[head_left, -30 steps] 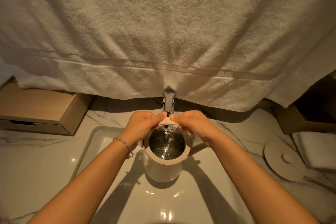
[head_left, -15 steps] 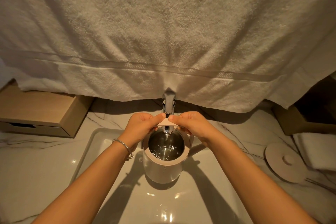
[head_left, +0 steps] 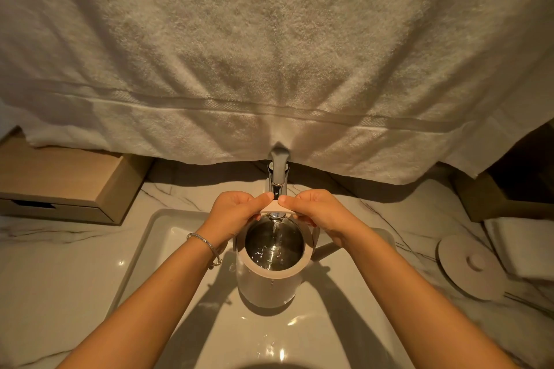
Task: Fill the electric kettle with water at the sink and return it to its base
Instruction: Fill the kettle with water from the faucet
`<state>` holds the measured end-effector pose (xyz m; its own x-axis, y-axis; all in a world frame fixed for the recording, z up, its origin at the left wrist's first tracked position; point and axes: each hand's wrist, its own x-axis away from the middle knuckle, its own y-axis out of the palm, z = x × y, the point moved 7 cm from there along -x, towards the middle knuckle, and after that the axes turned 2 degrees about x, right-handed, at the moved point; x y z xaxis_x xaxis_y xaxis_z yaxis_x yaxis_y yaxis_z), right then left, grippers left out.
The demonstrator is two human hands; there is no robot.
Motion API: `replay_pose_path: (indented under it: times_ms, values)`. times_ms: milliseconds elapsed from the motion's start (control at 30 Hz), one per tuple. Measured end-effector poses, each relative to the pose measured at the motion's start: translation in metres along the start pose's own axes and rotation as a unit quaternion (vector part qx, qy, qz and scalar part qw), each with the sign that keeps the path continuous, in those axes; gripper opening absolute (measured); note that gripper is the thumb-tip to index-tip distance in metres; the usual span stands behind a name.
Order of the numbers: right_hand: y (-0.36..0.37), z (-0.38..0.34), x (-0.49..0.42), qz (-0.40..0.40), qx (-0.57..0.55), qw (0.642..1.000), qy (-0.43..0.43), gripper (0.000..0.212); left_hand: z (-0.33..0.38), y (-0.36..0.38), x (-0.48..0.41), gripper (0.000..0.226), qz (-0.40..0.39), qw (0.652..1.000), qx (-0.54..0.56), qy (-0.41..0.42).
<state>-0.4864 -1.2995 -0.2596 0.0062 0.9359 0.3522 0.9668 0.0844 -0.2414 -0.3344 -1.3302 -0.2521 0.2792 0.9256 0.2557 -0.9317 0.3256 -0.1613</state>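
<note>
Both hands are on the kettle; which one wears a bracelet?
The left hand: a thin silver bracelet circles its wrist. The right hand, gripping the kettle on the opposite side, has a bare wrist.

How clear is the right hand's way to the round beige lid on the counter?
Probably yes: nothing stands between the right hand and the round beige lid, but that hand grips the rim of the white electric kettle.

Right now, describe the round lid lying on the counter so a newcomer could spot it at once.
Start at the white rectangular sink set in the veined marble countertop. Look right of it, near the picture's edge. There lies a flat, round, pale lid with a small central knob, the only disc, beside a folded white towel.
</note>
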Motion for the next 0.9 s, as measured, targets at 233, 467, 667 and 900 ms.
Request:
replay_pose_path:
  times_ms: [233,467,667,900]
  values:
    - [0.0005,0.0011,-0.0003,-0.002,-0.002,1.000,0.007,0.037,-0.0039,0.0003,-0.0006,0.045,-0.001,1.000,-0.003,-0.005]
    - [0.0012,0.0031,0.0003,-0.004,0.021,1.000,0.017,0.034,-0.0065,0.0008,-0.0009,0.044,0.003,1.000,-0.009,-0.013]
    - [0.0008,0.0018,0.0015,-0.008,0.021,1.000,0.014,0.036,-0.0052,0.0013,-0.0006,0.045,0.000,1.000,-0.018,-0.009]
    - [-0.0007,0.0036,-0.0010,-0.003,0.022,1.000,0.014,0.036,-0.0025,0.0012,-0.0002,0.046,0.002,1.000,-0.019,-0.007]
